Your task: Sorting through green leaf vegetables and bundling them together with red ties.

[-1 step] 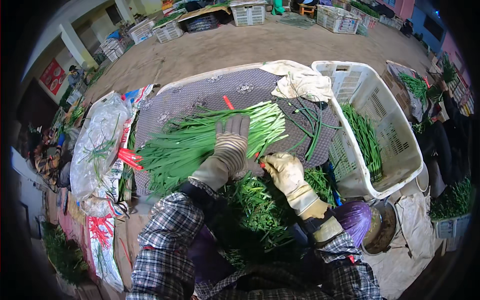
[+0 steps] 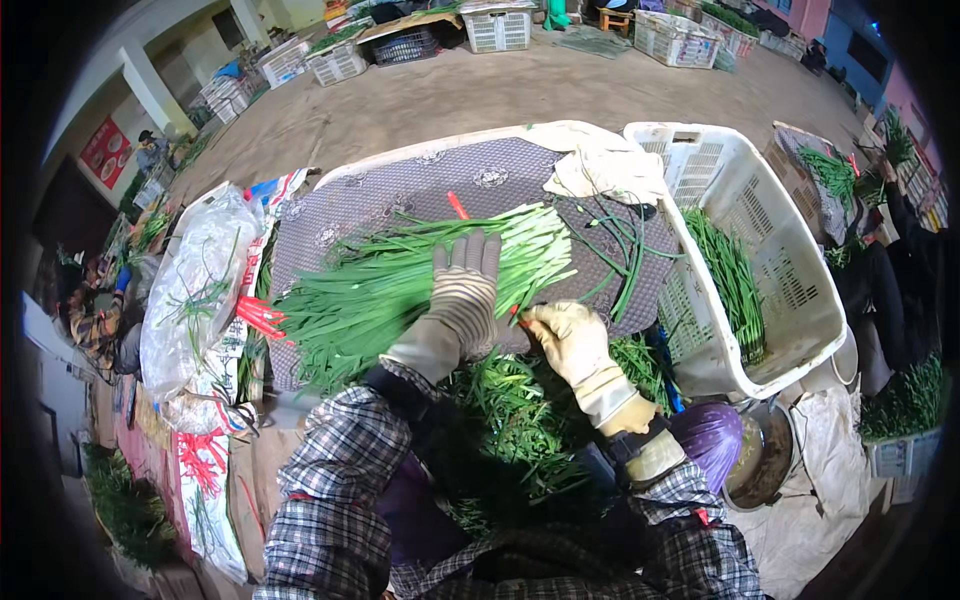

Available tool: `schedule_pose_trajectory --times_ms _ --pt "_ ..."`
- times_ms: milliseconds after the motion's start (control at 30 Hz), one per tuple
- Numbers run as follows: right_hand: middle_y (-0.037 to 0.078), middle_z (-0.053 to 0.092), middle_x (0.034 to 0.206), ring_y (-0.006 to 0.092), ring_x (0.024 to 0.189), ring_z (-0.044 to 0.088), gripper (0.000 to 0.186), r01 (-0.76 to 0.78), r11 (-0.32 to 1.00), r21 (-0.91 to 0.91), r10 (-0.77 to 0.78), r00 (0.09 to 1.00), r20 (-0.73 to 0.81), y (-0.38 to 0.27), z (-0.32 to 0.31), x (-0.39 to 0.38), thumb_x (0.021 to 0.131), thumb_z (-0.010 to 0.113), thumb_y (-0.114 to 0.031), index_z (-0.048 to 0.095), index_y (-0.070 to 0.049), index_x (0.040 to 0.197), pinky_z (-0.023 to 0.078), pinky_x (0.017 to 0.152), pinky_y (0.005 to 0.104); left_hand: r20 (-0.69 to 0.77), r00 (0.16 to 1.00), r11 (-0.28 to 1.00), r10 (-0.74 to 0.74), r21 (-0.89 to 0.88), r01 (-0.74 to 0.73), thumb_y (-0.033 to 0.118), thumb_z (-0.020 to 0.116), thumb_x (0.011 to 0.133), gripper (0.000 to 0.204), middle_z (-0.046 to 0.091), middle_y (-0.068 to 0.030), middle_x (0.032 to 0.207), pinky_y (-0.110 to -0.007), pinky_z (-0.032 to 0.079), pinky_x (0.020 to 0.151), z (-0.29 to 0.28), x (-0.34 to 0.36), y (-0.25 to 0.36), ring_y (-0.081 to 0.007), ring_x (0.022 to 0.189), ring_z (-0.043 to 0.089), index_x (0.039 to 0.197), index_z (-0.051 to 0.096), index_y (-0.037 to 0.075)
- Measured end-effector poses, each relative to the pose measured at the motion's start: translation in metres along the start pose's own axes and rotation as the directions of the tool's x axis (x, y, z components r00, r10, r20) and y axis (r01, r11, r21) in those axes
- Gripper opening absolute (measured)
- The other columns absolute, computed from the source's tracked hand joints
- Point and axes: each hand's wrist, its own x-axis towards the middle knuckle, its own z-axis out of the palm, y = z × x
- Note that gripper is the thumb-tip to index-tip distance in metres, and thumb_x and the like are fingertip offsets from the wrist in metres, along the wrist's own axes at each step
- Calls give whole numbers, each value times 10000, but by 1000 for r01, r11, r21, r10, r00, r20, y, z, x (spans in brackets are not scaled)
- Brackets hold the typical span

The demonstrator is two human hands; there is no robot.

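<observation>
A bunch of long green chives (image 2: 370,280) lies across a grey patterned mat (image 2: 390,195), pale stem ends to the right. My left hand (image 2: 462,297), in a striped glove, presses flat on the bunch with its fingers stretched out. One end of a red tie strip (image 2: 457,205) sticks out beyond the far side of the bunch. At the near edge, my right hand (image 2: 575,345), in a pale rubber glove, pinches red strip material beside the stems. The strip's middle is hidden. A few loose chives (image 2: 632,262) lie right of the bunch.
A white crate (image 2: 790,270) holding chives stands at the right, beside a crumpled cloth (image 2: 605,170). Left are a clear plastic bag (image 2: 195,300) and red strips (image 2: 262,316). Trimmed greens (image 2: 520,410) lie below the mat, a metal bucket (image 2: 765,455) lower right. Another person (image 2: 95,315) sits far left.
My right hand has shifted very slightly, and a little more red shows beside the stems. My left hand stays on the bunch almost unmoved.
</observation>
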Motion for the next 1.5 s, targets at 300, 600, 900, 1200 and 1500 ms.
schedule_pose_trajectory --times_ms 300,600,900,1200,1500 --pt "137 668 833 341 793 643 171 24 983 184 -3 993 -116 -32 -2 53 853 633 -246 667 -80 874 521 707 423 -116 992 996 -41 -87 31 105 709 760 748 516 -217 1350 -415 405 1064 -3 10 -56 -328 1235 516 1408 349 4" --pt "133 665 830 315 774 653 150 34 992 -119 -39 998 -45 -20 -8 94 835 600 -236 652 -95 832 518 707 401 -180 968 984 -174 -54 167 416 787 640 978 415 -201 1409 -565 256 1115 -10 7 11 -341 1331 380 1397 350 -22" --pt "145 661 728 329 687 649 166 142 983 -116 -118 975 190 -40 -26 123 816 646 -229 662 -72 764 517 627 426 -423 893 988 -154 -58 143 336 635 767 659 565 -158 1257 -451 385 1006 29 26 -13 -302 1191 518 1328 479 27" --pt "182 687 919 359 898 645 216 392 893 -220 -401 916 2 34 16 194 906 529 -204 673 -59 978 496 862 444 -113 992 993 -60 -111 48 614 795 593 1129 321 -219 1488 -492 282 1128 -26 50 -32 -364 1388 314 1443 353 17" --pt "190 686 1005 368 961 649 339 70 943 -327 73 911 406 39 53 239 950 465 -316 681 -68 1032 501 880 436 158 971 735 182 -677 -28 420 928 532 931 643 -186 1170 -372 471 949 -16 110 -102 -285 1082 608 1282 542 29"
